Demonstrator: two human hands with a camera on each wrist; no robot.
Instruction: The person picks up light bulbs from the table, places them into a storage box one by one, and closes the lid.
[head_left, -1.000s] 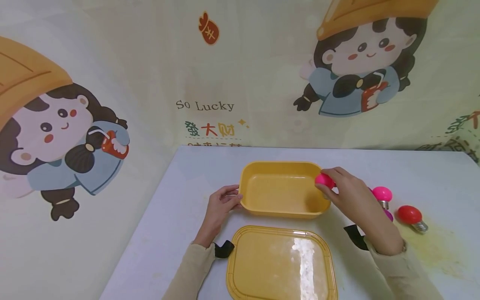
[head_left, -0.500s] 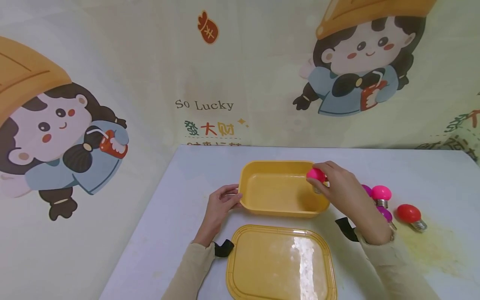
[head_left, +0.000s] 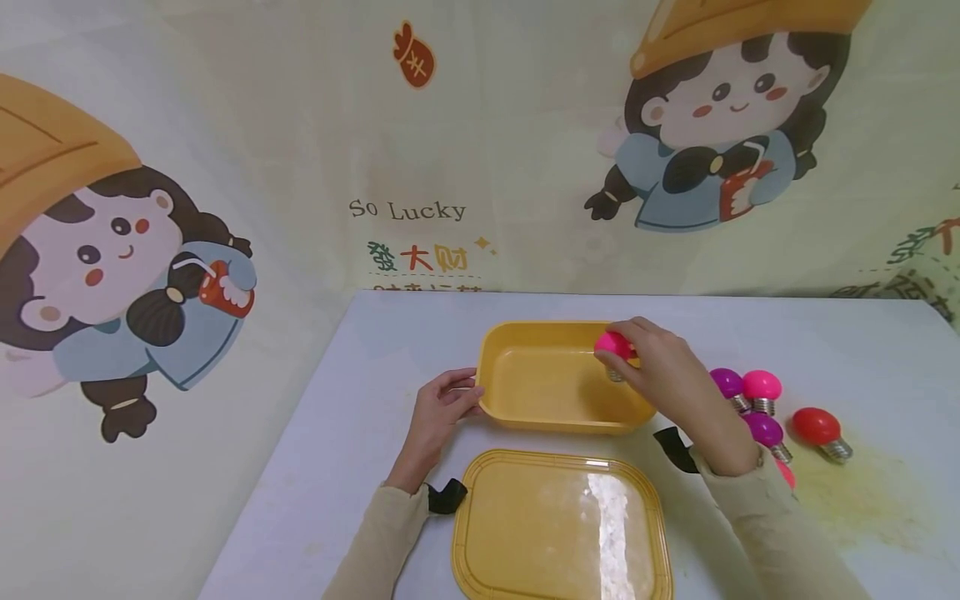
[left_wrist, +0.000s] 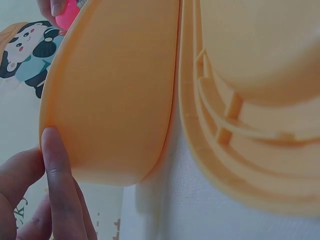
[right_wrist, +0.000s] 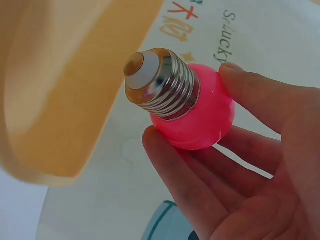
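My right hand (head_left: 663,367) pinches a pink light bulb (head_left: 613,345) over the right half of a yellow plastic box (head_left: 540,427). In the right wrist view the bulb's silver screw base (right_wrist: 170,87) points away from the palm, with thumb and fingers round its pink globe (right_wrist: 210,112). At the box's left end, my left hand (head_left: 442,408) holds the rim between thumb and fingers. One finger (left_wrist: 60,175) lies against the outer wall in the left wrist view. The part of the box behind my right hand is hidden.
A yellow lid (head_left: 547,525) lies flat in front of the box. To the right are a red bulb (head_left: 817,427), a pink bulb (head_left: 762,386) and purple bulbs (head_left: 765,429). Another pink bulb (head_left: 785,473) is partly hidden by my right sleeve. A printed cloth (head_left: 525,150) hangs behind.
My right hand has moved left with the pink bulb, from the box's right rim to over its inside. More bulbs on the table are uncovered. My left hand has stayed put.
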